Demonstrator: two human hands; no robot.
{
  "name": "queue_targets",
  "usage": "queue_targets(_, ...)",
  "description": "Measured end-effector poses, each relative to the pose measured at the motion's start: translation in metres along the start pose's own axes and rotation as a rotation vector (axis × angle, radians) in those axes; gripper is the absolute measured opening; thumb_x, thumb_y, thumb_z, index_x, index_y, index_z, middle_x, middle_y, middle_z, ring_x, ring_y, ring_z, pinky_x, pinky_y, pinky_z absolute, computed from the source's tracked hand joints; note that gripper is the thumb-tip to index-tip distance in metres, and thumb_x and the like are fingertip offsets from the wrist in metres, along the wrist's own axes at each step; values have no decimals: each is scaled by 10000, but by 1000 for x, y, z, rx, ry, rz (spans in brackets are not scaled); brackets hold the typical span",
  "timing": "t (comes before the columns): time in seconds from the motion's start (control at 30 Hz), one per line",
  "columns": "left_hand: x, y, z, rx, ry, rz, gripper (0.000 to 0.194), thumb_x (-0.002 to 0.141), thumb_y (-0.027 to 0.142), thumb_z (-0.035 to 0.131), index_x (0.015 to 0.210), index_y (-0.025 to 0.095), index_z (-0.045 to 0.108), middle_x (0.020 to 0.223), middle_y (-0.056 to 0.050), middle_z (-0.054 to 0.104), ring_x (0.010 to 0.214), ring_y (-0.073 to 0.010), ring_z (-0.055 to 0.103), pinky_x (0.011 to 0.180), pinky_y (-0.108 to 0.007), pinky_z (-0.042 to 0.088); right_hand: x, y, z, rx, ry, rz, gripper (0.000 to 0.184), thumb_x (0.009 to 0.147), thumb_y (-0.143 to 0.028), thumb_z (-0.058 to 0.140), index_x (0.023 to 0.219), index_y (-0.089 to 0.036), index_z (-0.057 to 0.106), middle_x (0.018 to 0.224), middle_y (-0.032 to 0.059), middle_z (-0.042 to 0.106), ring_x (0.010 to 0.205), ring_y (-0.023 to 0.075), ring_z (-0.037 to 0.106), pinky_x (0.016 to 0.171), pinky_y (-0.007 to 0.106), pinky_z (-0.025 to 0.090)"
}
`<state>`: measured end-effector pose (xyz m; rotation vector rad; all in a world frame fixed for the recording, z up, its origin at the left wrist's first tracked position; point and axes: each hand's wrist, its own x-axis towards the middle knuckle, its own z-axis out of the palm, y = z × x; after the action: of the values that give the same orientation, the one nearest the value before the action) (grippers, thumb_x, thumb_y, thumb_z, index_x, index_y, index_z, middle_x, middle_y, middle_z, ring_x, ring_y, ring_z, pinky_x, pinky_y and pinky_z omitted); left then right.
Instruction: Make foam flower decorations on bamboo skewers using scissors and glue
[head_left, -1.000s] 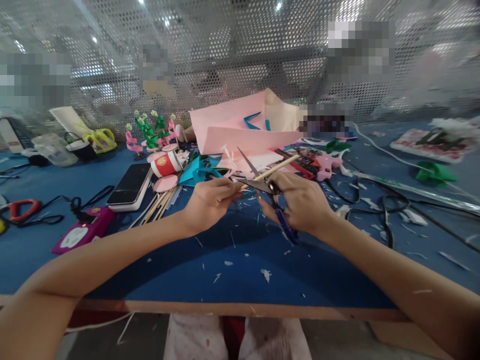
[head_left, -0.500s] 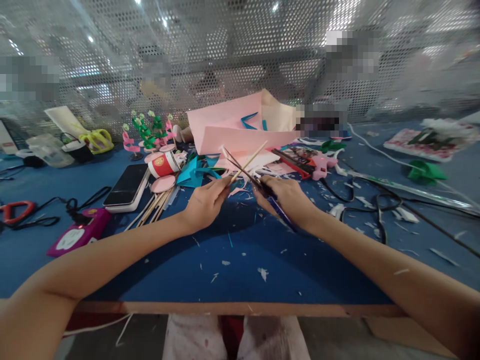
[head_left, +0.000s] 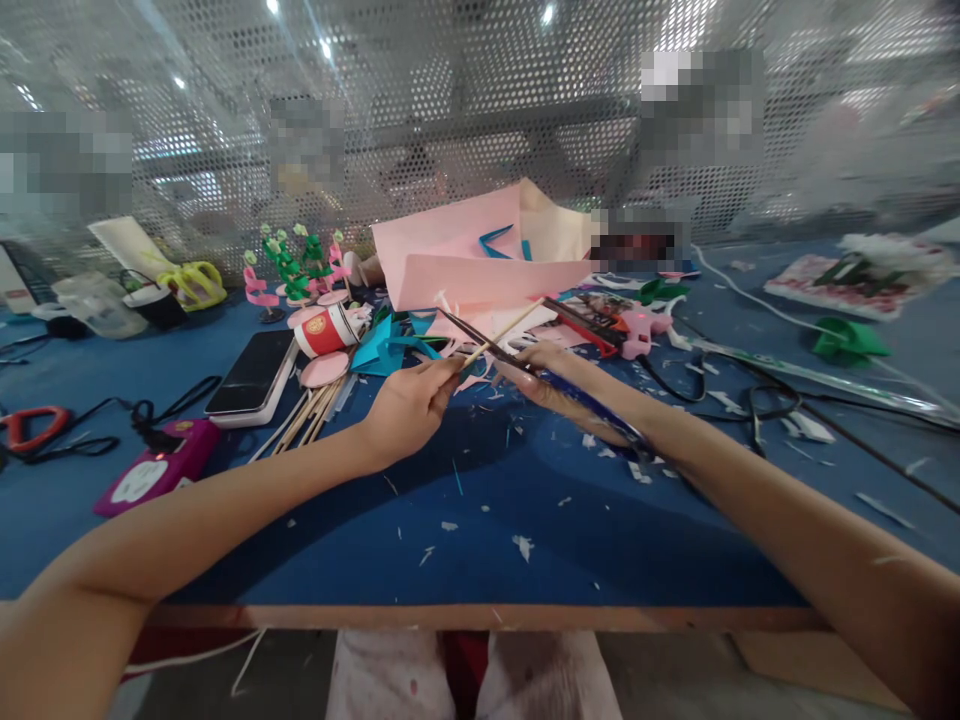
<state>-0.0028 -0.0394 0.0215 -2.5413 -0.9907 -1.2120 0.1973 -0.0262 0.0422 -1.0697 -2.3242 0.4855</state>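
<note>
My left hand (head_left: 409, 405) is closed around the lower end of a thin wooden stick (head_left: 514, 328), which points up and to the right. In my right hand (head_left: 562, 372) is a pair of scissors (head_left: 596, 402) with dark blades and blue handles; the handles lie along my palm toward the wrist. The scissor blades cross the stick just beyond my left fingertips. I cannot tell whether they bite into it. Pink paper (head_left: 480, 280) stands folded behind both hands, with pale scraps below it. To the left of my left hand lie several wooden sticks (head_left: 304, 418) and folded blue paper (head_left: 375, 345).
A phone-like device (head_left: 251, 370), a paper cup (head_left: 326, 330) and a purple power block (head_left: 161, 465) are on the left. Small paper flowers (head_left: 296, 265) stand behind. On the right are a pink glue gun (head_left: 643, 328), cables and paper scraps. A perforated metal screen (head_left: 480, 120) borders the back.
My right hand has turned and its grip on the scissors has shifted, so the handles now reach farther right, over the wrist. My left hand and the stick have barely moved.
</note>
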Motion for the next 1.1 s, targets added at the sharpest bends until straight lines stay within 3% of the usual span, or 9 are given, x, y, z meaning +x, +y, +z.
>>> queue_targets(0.17,-1,6,0,-14,-36,-40,217,819,114,405,930,67,586,736,-88,661,616,-127,606,561,-212,479,1,-4,-4,8,-65,66,398,784,-513,399,589,-171,459,537,-2,398,492,87,340,441,244,287)
queue_targets(0.3,0,9,0,-13,-51,-54,204,814,111,410,902,79,591,676,-63,641,574,-118,586,533,-200,459,-4,-4,-8,-27,-84,24,359,765,-502,434,695,-163,527,622,28,498,561,121,440,487,254,342)
queue_targets(0.57,-1,16,-3,-18,-109,-96,228,815,111,394,948,91,578,748,-76,656,646,-134,607,588,-216,479,-9,-10,-6,-132,45,90,422,638,-556,574,795,-165,602,714,66,607,645,179,540,578,302,404)
queue_targets(0.9,0,21,-4,-4,-111,-99,240,816,95,373,946,83,574,697,-67,643,592,-129,589,557,-225,474,-7,-6,-8,-155,55,30,360,705,-526,527,652,-182,623,623,50,606,642,178,576,572,285,398)
queue_targets(1.1,-1,27,-6,12,-124,-117,221,833,121,370,927,94,569,648,-42,620,559,-118,560,530,-222,448,-8,-11,-6,-376,46,-42,381,817,-460,394,705,-159,601,709,107,632,695,214,599,636,324,422)
